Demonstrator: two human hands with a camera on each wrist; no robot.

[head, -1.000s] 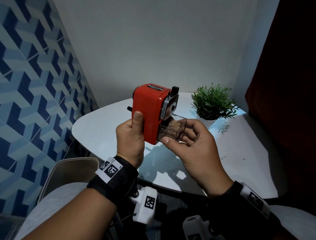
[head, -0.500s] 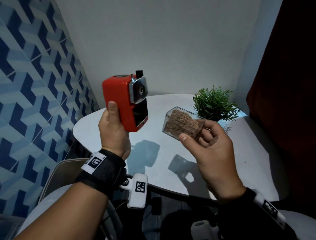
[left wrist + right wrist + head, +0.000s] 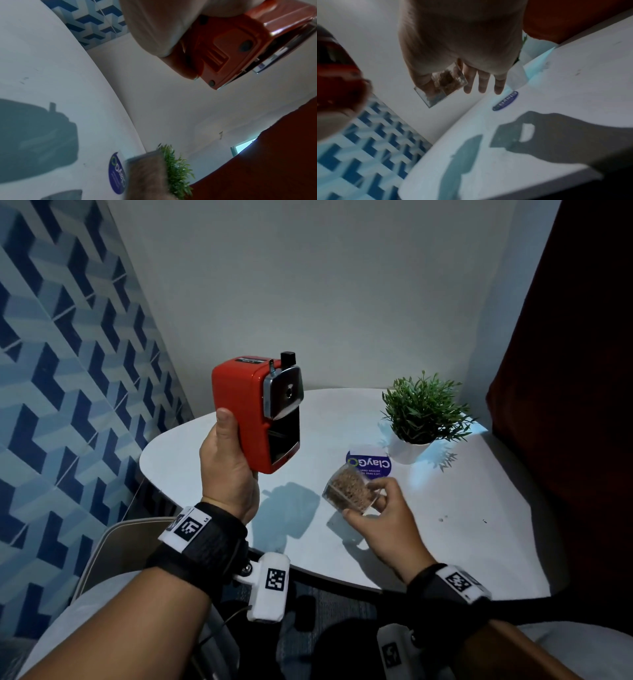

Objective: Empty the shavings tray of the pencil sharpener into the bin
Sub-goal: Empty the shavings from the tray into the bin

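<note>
My left hand grips the red pencil sharpener upright above the table's left part; its tray slot is dark and empty. The sharpener's red base fills the top of the left wrist view. My right hand pinches the clear shavings tray, full of brown shavings, low over the white table. In the right wrist view the tray sits between thumb and forefinger, the other fingers straight. No bin is in view.
A small potted green plant in a white pot stands at the back right of the table. A round blue sticker lies on the table just beyond the tray. A blue patterned wall is to the left, a dark red curtain to the right.
The tray came out of the sharpener and my right hand carried it right and down toward the table. My left hand lifted the sharpener and turned it upright.
</note>
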